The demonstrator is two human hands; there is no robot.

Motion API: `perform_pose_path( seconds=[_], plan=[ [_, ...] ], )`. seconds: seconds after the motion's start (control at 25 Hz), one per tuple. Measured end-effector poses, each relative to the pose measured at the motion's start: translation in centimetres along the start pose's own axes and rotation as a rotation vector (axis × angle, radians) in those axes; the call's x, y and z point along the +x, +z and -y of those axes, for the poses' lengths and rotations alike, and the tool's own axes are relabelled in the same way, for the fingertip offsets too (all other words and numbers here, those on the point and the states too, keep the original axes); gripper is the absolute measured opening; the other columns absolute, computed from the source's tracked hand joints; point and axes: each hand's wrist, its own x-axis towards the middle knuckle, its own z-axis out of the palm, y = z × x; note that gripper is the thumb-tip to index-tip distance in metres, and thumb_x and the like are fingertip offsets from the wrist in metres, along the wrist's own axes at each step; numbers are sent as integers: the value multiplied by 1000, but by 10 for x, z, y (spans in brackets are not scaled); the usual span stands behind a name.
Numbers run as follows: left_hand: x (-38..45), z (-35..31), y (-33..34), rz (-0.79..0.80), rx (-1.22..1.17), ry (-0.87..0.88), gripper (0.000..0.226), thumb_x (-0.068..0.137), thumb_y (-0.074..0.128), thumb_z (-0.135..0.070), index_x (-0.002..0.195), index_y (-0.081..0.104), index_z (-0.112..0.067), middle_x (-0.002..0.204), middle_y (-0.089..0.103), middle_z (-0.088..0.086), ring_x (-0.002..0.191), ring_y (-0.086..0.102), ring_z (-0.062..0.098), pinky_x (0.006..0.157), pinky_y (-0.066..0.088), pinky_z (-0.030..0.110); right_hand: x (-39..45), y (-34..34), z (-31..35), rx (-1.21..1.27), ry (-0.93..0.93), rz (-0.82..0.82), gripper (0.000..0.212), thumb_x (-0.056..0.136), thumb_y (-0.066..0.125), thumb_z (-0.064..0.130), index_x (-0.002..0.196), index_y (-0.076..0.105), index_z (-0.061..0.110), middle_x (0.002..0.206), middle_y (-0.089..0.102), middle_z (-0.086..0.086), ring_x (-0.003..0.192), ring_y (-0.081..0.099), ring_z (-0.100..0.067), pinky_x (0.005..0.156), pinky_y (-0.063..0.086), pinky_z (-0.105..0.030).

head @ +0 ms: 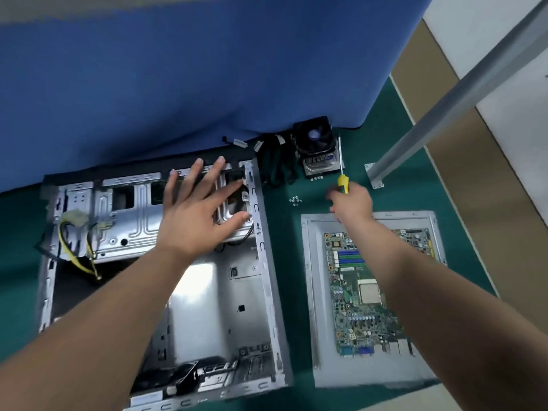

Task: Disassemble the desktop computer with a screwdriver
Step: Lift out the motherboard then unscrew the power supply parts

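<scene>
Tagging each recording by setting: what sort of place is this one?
Probably an electronics repair or teardown bench: a green work mat backed by a blue partition, with an opened computer case, a removed motherboard and loose screws.

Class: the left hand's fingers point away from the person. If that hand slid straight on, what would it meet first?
Probably the case's far rim, just beyond the left hand; past that, the blue divider. The hand's height above the case is unclear.

Light falls bright and even from above me. Glare whitens the case floor (195, 295). My right hand (353, 203) smears with motion blur; my left hand (195, 215) stays sharper. Straight edges bow toward the corners, and the picture is soft, blocky.
</scene>
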Motion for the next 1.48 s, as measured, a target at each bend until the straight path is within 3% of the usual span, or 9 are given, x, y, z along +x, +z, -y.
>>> perform_pose_path(
  seconds=[0.12, 0.24, 0.64, 0.84, 0.96, 1.16, 1.24, 1.32, 1.48],
  plan=[
    [-1, 2, 5, -52, -7, 15, 63, 90, 40, -81, 144, 48, -50, 169, 13, -22, 158, 7, 14, 125, 5, 54, 29, 23, -2, -24, 29, -173, 20, 95, 58, 29, 86, 66, 13, 80, 68, -10, 81, 67, -34, 76, 57, -40],
    [-2, 3, 8, -84, -21, 33, 62, 90, 42, -79, 143, 50, -49, 169, 16, -19, 158, 9, 16, 125, 5, 54, 41, 37, -3, -51, 43, -281, 22, 96, 57, 30, 83, 64, 15, 76, 61, -5, 82, 58, -31, 71, 42, -29],
    [-3, 3, 9, -88, -32, 33, 63, 89, 43, -81, 142, 53, -49, 169, 15, -20, 158, 8, 16, 125, 6, 55, 34, 40, -7, -30, 61, -274, 24, 96, 62, 34, 90, 70, 13, 79, 64, -6, 79, 56, -29, 69, 40, -30],
    [-1, 3, 7, -57, -41, 17, 63, 89, 37, -83, 141, 51, -51, 168, 15, -22, 158, 6, 14, 125, 5, 54, -27, 16, -4, 345, 49, -58, 12, 98, 64, 23, 94, 69, 13, 70, 66, -1, 53, 55, -10, 55, 49, -28],
    [0, -3, -2, -7, -82, -17, 59, 93, 30, -81, 141, 51, -53, 168, 17, -23, 158, 5, 11, 126, 1, 51, -88, 0, 5, 340, -17, 98, 15, 99, 64, 27, 99, 65, 12, 64, 60, 4, 51, 52, -8, 52, 49, -25],
    [-10, -7, -42, 126, -592, -145, 49, 99, 44, -62, 141, 59, -40, 168, 24, -13, 157, 7, 8, 127, -2, 38, -211, -11, 28, 343, -123, 312, 21, 103, 58, 31, 105, 53, 11, 71, 60, -1, 53, 52, -13, 49, 47, -28],
    [-39, -21, -64, 68, -846, -240, 38, 103, 56, -42, 138, 63, -28, 161, 41, -3, 153, 27, 14, 126, 17, 36, -266, -2, 27, 340, -175, 385, 22, 105, 56, 32, 103, 53, 9, 70, 60, 0, 53, 52, -14, 47, 45, -28],
    [-81, -35, -85, -15, -1230, -385, 29, 104, 58, -33, 130, 68, -23, 134, 68, -1, 127, 60, 10, 113, 43, 32, -316, 14, 19, 306, -194, 439, 22, 105, 55, 32, 99, 54, 11, 70, 59, -1, 52, 51, -16, 45, 42, -27],
    [-176, -14, -119, 0, -1833, -625, 21, 103, 61, -26, 120, 69, -15, 113, 77, 9, 106, 74, 22, 84, 60, 29, -405, 59, -12, 257, -173, 534, 23, 106, 53, 34, 95, 55, 14, 73, 60, -3, 54, 52, -17, 47, 43, -27]
  ],
)
